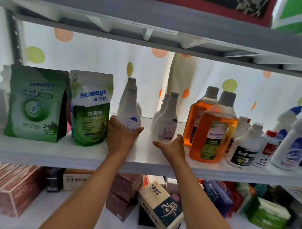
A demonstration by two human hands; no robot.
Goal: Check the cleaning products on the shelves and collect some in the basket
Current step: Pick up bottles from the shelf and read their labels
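A white bottle is gripped at the front edge of a shelf while a second one is approached.

The left hand is wrapped around the base of a white bottle standing on the shelf; the right hand is held open, fingers spread, just below another white bottle, contact not discernible. Amber liquid is seen in two clear bottles toward the right edge. Two green pouches stand sealed toward the left, contents hidden. Labels are blurred, and bottles at both edges are cut off.
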